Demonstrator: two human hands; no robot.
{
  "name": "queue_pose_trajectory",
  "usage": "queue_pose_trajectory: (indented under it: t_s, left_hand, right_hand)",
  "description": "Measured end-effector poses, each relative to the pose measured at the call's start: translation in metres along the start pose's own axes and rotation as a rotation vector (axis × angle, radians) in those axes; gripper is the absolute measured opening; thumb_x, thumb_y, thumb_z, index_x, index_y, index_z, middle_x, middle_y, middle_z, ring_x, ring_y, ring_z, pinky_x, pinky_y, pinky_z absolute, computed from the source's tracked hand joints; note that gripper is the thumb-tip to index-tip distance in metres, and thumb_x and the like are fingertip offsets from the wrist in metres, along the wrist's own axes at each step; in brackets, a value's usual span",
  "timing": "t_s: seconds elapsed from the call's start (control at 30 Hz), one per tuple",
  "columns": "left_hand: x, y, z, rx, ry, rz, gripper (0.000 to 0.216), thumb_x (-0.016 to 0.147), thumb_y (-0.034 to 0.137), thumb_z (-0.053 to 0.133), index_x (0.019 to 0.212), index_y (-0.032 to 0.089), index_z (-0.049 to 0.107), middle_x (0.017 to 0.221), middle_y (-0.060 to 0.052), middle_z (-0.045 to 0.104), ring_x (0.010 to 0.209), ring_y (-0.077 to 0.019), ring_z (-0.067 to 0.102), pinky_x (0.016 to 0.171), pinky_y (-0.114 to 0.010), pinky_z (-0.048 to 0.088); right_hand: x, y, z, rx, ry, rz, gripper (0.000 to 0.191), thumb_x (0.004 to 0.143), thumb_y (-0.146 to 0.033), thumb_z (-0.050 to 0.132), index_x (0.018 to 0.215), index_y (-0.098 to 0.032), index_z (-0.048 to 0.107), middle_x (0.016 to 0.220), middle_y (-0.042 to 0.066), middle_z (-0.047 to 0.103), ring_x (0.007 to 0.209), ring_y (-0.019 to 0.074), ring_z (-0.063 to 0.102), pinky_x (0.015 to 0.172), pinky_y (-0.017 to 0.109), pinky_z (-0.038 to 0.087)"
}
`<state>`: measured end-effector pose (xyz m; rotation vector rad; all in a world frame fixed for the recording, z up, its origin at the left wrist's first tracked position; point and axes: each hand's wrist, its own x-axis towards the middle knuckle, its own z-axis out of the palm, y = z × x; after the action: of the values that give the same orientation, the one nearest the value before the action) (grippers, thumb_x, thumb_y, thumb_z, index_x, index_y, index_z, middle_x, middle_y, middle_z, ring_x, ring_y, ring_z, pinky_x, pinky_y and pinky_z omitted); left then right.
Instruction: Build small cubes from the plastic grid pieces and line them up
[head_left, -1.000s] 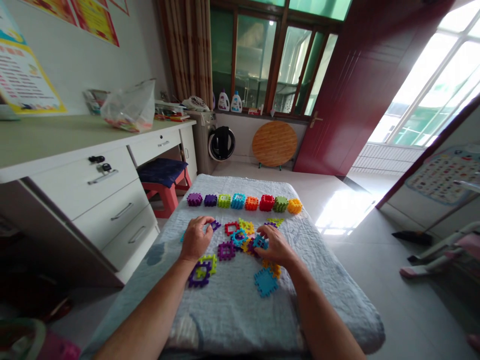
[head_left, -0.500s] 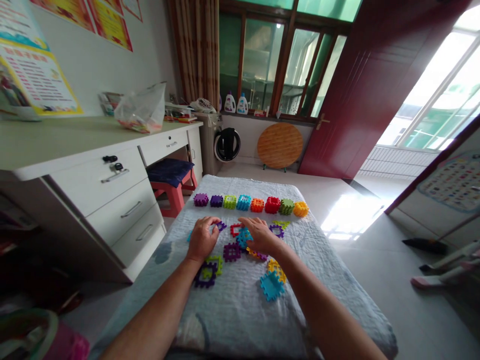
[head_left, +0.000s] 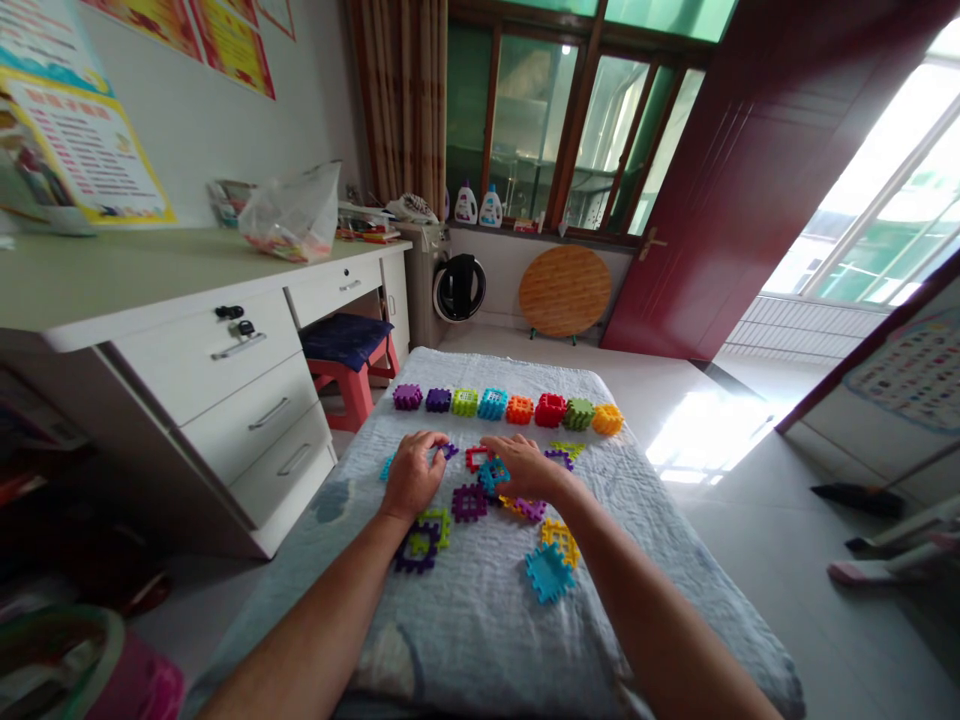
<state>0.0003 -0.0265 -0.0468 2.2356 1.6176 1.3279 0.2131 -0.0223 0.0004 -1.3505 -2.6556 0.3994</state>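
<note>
Head view: beyond both hands, a row of eight coloured blocks (head_left: 493, 404) is seen set out on the cloth-covered surface (head_left: 487, 625); this part appears finished, while the flat toothed pieces nearer the hands are left loose. Between the hands and slightly nearer, a purple frame (head_left: 470, 503) is seen; nearer than the left hand (head_left: 412, 478), a dark purple frame (head_left: 415, 567) is overlapped with a lime frame (head_left: 445, 530). Nearer than the right hand (head_left: 523, 468), a blue plate (head_left: 550, 575) is placed against a yellow piece (head_left: 560, 542). Both forearms (head_left: 341, 590) are extended forward, with the hands turned inward. The left hand is half curled, its thumb parted from the fingers beside a small purple piece (head_left: 450, 450); whether this is gripped cannot be told. The right hand is arched palm-down at a blue frame (head_left: 489, 475), its thumb hidden; its grip cannot be determined.
</note>
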Motion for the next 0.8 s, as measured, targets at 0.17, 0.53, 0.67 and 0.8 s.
queue_pose_trajectory:
  t_s: [0.17, 0.53, 0.67, 0.8]
  left_hand:
    - [0.000, 0.000, -0.001, 0.005, -0.001, -0.009, 0.019, 0.075, 0.012, 0.048, 0.087, 0.020, 0.060, 0.087, -0.005, 0.065, 0.089, -0.0223, 0.057, 0.085, -0.036, 0.045]
    - [0.000, -0.001, 0.000, -0.007, 0.011, 0.000, 0.019, 0.075, 0.012, 0.048, 0.087, 0.019, 0.061, 0.086, -0.005, 0.065, 0.088, -0.0222, 0.057, 0.084, -0.035, 0.045]
    - [-0.001, -0.001, 0.000, -0.022, 0.006, -0.022, 0.019, 0.076, 0.013, 0.048, 0.088, 0.019, 0.061, 0.087, -0.005, 0.065, 0.088, -0.0216, 0.057, 0.084, -0.035, 0.046]
    - [-0.003, -0.003, 0.003, -0.039, 0.014, -0.055, 0.020, 0.075, 0.012, 0.049, 0.089, 0.019, 0.062, 0.090, -0.005, 0.066, 0.090, -0.0214, 0.057, 0.085, -0.036, 0.046]
  right_hand:
    - [0.000, -0.001, 0.006, -0.005, 0.014, -0.033, 0.070, 0.063, -0.016, 0.064, 0.130, -0.024, 0.045, 0.115, 0.007, 0.062, 0.102, 0.0277, 0.052, 0.085, 0.038, 0.038]
    - [0.005, -0.006, 0.005, -0.124, -0.025, -0.062, 0.071, 0.058, -0.018, 0.067, 0.127, -0.022, 0.049, 0.109, 0.010, 0.060, 0.100, 0.0292, 0.052, 0.081, 0.038, 0.040]
    - [0.013, -0.002, -0.005, -0.108, 0.085, -0.032, 0.075, 0.057, -0.031, 0.073, 0.127, -0.023, 0.049, 0.109, 0.010, 0.059, 0.101, 0.0295, 0.050, 0.086, 0.041, 0.036]
    - [0.035, 0.020, -0.028, -0.096, 0.306, 0.076, 0.072, 0.064, -0.035, 0.068, 0.130, -0.020, 0.045, 0.109, 0.010, 0.061, 0.100, 0.0284, 0.051, 0.088, 0.042, 0.034]
